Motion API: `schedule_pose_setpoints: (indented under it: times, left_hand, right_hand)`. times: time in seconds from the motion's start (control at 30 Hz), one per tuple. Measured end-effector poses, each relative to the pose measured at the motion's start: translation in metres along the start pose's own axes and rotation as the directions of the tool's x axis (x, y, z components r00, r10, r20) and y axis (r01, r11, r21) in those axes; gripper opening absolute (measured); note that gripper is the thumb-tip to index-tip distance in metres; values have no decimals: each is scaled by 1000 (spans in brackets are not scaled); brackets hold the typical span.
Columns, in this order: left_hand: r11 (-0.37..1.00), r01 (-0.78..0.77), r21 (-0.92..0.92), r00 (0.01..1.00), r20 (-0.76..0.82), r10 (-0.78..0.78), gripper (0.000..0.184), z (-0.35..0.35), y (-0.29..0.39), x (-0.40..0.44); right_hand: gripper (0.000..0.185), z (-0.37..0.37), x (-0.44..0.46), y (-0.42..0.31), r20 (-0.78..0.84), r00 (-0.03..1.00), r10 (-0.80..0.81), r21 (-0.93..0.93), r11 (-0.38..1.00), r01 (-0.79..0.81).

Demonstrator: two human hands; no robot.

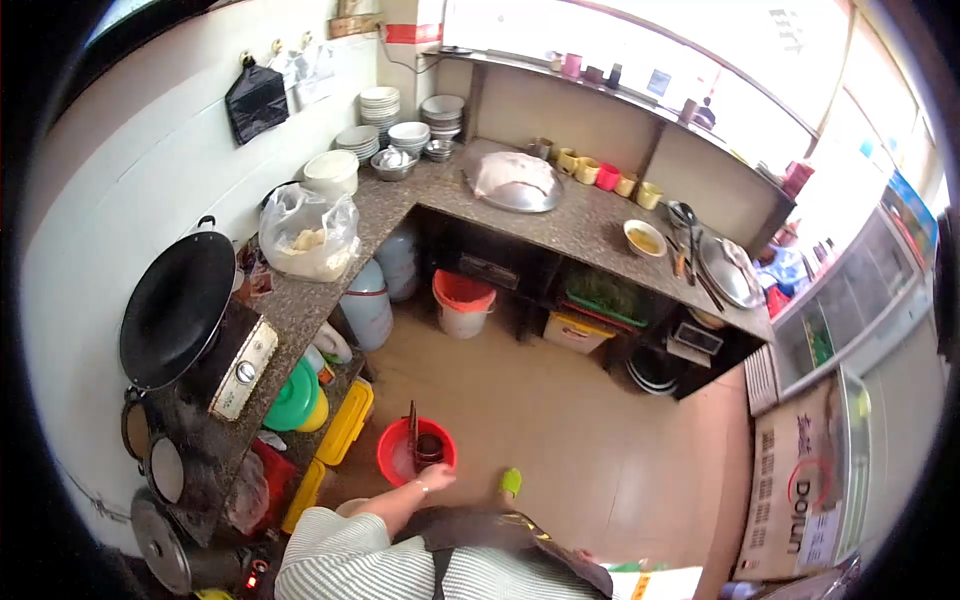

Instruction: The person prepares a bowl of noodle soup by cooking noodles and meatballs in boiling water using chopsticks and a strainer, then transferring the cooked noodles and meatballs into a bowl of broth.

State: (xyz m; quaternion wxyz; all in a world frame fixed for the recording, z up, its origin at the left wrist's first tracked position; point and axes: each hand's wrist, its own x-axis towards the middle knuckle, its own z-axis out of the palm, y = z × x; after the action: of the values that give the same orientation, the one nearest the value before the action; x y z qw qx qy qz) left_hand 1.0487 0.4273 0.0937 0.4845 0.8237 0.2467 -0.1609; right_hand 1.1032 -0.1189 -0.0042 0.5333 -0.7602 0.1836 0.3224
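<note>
My left hand [436, 478] reaches down to the near right side of a red basin [384, 450] on the floor. Its fingers look curled, close to the basin's rim and a dark brown round thing [430, 448] inside. Whether they grip that thing or the rim is too small to tell. A long, narrow dark piece [412, 425] stands up beside the round thing and rises past the far rim. Pale liquid or foam shows in the basin's left part. My right hand does not show clearly; my body and dark apron fill the bottom edge.
To the left, a counter holds a stove [245, 370], a black wok [178, 310] and a plastic bag [310, 240]. A yellow lid [348, 418] lies beside the basin. Under the back counter stands a lined bucket [464, 312]. A glass-door fridge [850, 300] is at right.
</note>
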Motion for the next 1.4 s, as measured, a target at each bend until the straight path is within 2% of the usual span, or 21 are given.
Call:
schedule_pose_setpoints:
  times: [0.07,0.17,0.2,0.23,0.27,0.33,0.37,0.43,0.47,0.5,0.7,0.77,0.8,0.9,0.93,1.0,1.07,1.2,1.27,1.33,1.4]
  left_hand:
    - [977,194,87,964,168,-206,43,5,-73,6]
    - [957,277,-86,946,-152,-288,46,-2,-94,-31]
    - [959,261,111,964,-74,-254,40,-24,-74,-41]
    - [780,626,-20,779,63,-624,32,-31,-72,-34]
    - [763,645,-38,764,52,-643,32,-40,-56,-31]
    - [793,523,-314,731,-314,-606,25,-48,-18,-37]
    - [735,502,-456,707,-274,-652,28,-38,-37,-16]
    - [704,475,-528,697,-263,-667,29,-36,-26,12]
    - [691,429,-582,701,-269,-661,30,-40,-17,34]
    - [618,474,-628,709,-145,-691,30,-56,3,49]
    - [770,224,-597,754,-394,-525,27,-165,28,178]
    - [692,228,-685,779,-298,-552,25,-229,19,235]
    - [858,84,-507,716,-568,-406,24,-266,38,250]
    - [697,-142,-703,727,-552,-409,33,-391,82,296]
    - [761,-276,-588,663,-689,-292,31,-413,72,323]
    - [729,-382,-568,648,-727,-227,27,-484,117,323]
    - [668,-438,-602,672,-713,-202,24,-535,145,323]
    - [580,-493,-648,635,-724,-270,25,-603,157,325]
    - [468,-546,-695,606,-713,-352,30,-629,149,333]
    - [443,-560,-700,569,-713,-409,33,-662,148,336]
    - [436,-577,-691,518,-722,-458,37,-706,143,343]
  right_hand:
    - [24,-29,59,-29,-11,992,-129,27,991,129]
    - [22,-55,113,-128,-25,998,-66,87,994,68]
    - [22,-59,135,-180,2,995,-96,61,994,95]
    - [21,-55,145,-225,3,1000,30,31,999,-30]
    - [20,-42,158,-259,-4,985,174,2,985,-174]
    - [18,-3,203,-326,60,989,137,-76,988,-132]
    - [16,14,227,-363,100,991,87,-130,989,-74]
    - [13,69,267,-450,182,983,-2,-133,991,26]
    - [13,103,282,-487,179,984,5,-255,966,41]
    - [15,137,296,-523,253,967,-26,-222,971,84]
    - [30,343,303,-658,516,834,-196,-182,926,331]
    - [32,399,275,-687,576,810,-109,-226,931,286]
    - [32,422,279,-689,648,760,-52,-283,910,304]
    - [32,492,320,-727,808,589,12,-390,760,520]
    - [33,511,348,-732,832,555,6,-399,701,591]
    - [35,555,309,-818,899,422,-118,-285,575,767]
    - [38,614,289,-880,882,419,-213,-131,744,655]
    - [40,770,284,-993,919,250,-305,0,634,773]
    - [38,855,253,-1043,919,102,-381,136,550,824]
    - [38,941,219,-1088,944,75,-322,70,418,906]
    - [37,1044,222,-1103,859,-184,-479,334,250,909]
